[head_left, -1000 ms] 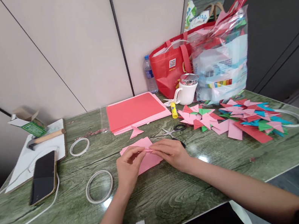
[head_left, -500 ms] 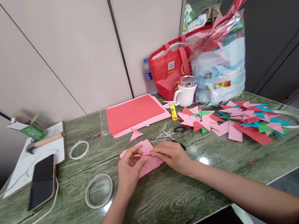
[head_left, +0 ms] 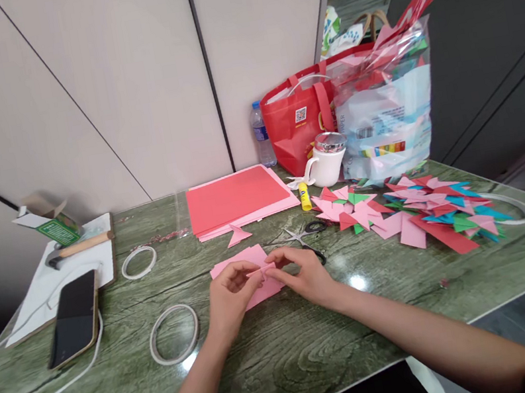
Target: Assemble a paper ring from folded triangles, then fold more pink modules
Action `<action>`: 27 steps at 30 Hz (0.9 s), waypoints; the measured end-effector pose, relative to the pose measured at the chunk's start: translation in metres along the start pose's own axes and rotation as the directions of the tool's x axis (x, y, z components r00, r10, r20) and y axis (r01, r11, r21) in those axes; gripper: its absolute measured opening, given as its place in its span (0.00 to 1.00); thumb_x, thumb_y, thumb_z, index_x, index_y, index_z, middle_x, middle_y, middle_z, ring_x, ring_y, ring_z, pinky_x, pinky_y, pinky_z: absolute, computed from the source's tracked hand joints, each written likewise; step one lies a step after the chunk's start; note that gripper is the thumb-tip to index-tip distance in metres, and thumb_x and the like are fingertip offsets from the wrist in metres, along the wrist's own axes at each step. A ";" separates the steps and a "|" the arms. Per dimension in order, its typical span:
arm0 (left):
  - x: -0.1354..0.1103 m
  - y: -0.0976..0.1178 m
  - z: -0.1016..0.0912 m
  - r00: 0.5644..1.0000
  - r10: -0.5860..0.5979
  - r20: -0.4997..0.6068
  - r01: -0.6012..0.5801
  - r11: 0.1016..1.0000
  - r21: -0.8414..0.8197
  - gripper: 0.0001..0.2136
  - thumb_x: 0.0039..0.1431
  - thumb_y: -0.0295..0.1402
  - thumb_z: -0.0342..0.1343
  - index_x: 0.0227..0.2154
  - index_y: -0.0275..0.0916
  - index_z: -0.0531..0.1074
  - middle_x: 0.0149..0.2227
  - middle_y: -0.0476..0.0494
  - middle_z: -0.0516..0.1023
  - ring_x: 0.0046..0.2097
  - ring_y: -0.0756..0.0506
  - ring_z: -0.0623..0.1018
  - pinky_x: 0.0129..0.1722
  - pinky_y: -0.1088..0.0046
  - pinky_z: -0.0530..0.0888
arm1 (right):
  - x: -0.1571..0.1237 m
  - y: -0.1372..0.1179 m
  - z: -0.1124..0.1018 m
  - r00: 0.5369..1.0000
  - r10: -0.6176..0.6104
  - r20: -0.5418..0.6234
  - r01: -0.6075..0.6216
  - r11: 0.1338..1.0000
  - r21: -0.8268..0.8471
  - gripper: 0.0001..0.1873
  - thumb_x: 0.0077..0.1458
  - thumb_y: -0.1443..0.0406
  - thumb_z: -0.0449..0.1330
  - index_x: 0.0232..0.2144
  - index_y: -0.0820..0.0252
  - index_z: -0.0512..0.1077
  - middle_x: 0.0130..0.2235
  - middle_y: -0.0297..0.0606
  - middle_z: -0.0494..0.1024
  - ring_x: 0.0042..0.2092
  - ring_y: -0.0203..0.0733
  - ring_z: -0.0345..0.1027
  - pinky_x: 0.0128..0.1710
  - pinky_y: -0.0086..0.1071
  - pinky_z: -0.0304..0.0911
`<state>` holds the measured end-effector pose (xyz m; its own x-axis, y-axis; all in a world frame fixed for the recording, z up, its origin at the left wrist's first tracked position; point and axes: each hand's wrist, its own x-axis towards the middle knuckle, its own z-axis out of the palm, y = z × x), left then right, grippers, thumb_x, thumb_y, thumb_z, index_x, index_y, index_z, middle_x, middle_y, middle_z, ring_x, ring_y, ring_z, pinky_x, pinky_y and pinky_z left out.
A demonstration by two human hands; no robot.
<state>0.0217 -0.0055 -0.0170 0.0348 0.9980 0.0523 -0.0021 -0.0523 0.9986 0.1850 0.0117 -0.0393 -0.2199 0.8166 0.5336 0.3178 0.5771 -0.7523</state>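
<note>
Pink paper strip point(head_left: 267, 268) is pinched at each end by left hand point(head_left: 229, 298) and right hand point(head_left: 307, 274), seemingly to hold its fold tight over the tabletop point(head_left: 292, 346).

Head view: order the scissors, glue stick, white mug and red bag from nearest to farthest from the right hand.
From the right hand, pinching the folded pink piece:
1. scissors, just beyond it.
2. glue stick, farther back.
3. white mug, behind that, rightward.
4. red bag, farthest back.
</note>
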 end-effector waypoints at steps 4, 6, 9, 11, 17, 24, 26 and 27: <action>0.000 -0.001 0.000 0.998 -0.061 0.035 0.059 0.997 0.040 0.08 0.43 0.33 0.63 0.27 0.34 0.76 0.25 0.45 0.77 0.26 0.49 0.74 0.29 0.74 0.72 | -0.001 -0.001 0.003 0.999 0.009 0.046 -0.012 0.998 0.062 0.08 0.52 0.62 0.58 0.32 0.61 0.70 0.27 0.36 0.74 0.28 0.34 0.67 0.29 0.27 0.65; 0.000 -0.002 0.000 0.996 -0.085 0.018 0.085 0.996 0.016 0.07 0.44 0.33 0.62 0.25 0.34 0.75 0.22 0.47 0.76 0.24 0.50 0.74 0.29 0.74 0.72 | -0.001 0.000 0.004 0.998 0.045 0.046 -0.049 0.994 0.096 0.10 0.50 0.61 0.59 0.33 0.62 0.70 0.27 0.36 0.73 0.28 0.34 0.67 0.29 0.27 0.66; 0.001 -0.002 -0.001 0.997 -0.073 -0.030 0.070 0.994 -0.088 0.06 0.46 0.33 0.61 0.25 0.35 0.74 0.22 0.49 0.75 0.25 0.51 0.74 0.31 0.74 0.73 | -0.001 0.000 0.004 0.992 0.102 0.076 -0.113 0.981 0.155 0.13 0.48 0.61 0.61 0.36 0.63 0.70 0.31 0.38 0.74 0.30 0.35 0.68 0.30 0.27 0.66; 0.002 -0.002 -0.002 0.997 -0.059 -0.049 0.052 0.990 -0.130 0.06 0.46 0.33 0.61 0.25 0.35 0.73 0.23 0.49 0.75 0.26 0.51 0.75 0.32 0.74 0.73 | 0.000 -0.001 0.004 0.991 0.098 0.094 -0.111 0.982 0.152 0.12 0.49 0.60 0.60 0.34 0.63 0.71 0.30 0.38 0.74 0.29 0.35 0.67 0.28 0.26 0.65; 0.002 0.000 -0.002 0.998 -0.020 -0.062 0.016 0.998 -0.059 0.09 0.46 0.33 0.61 0.31 0.35 0.73 0.28 0.47 0.76 0.28 0.49 0.75 0.33 0.73 0.73 | 0.001 -0.005 0.003 0.995 0.048 0.087 -0.059 0.991 0.124 0.10 0.51 0.59 0.59 0.30 0.61 0.72 0.26 0.36 0.72 0.27 0.35 0.64 0.25 0.26 0.62; 0.000 0.001 0.000 1.000 -0.007 0.011 0.007 1.000 -0.013 0.07 0.44 0.32 0.62 0.27 0.35 0.73 0.27 0.46 0.76 0.29 0.48 0.75 0.33 0.72 0.73 | 0.000 -0.004 0.003 0.987 0.090 0.132 -0.111 0.980 0.164 0.10 0.53 0.61 0.57 0.31 0.61 0.73 0.25 0.35 0.74 0.26 0.34 0.66 0.25 0.26 0.63; 0.001 0.000 -0.001 1.000 -0.004 -0.019 0.004 1.000 0.002 0.06 0.44 0.32 0.62 0.25 0.35 0.73 0.25 0.47 0.76 0.28 0.49 0.74 0.32 0.73 0.72 | 0.000 -0.006 0.002 0.983 0.099 0.152 -0.126 0.976 0.178 0.09 0.51 0.61 0.58 0.31 0.61 0.74 0.25 0.35 0.75 0.26 0.34 0.66 0.25 0.25 0.62; 0.001 -0.001 -0.001 0.999 -0.003 -0.034 0.003 1.000 0.010 0.06 0.44 0.32 0.62 0.25 0.35 0.74 0.25 0.47 0.76 0.28 0.49 0.74 0.32 0.74 0.72 | 0.001 -0.006 0.002 0.981 0.108 0.162 -0.137 0.974 0.182 0.09 0.50 0.61 0.59 0.30 0.61 0.74 0.26 0.36 0.75 0.26 0.34 0.66 0.25 0.25 0.62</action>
<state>0.0209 -0.0042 -0.0176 0.0005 0.9988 0.0497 0.0083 -0.0497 0.9987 0.1808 0.0085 -0.0350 -0.3309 0.8639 0.3797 0.1715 0.4507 -0.8760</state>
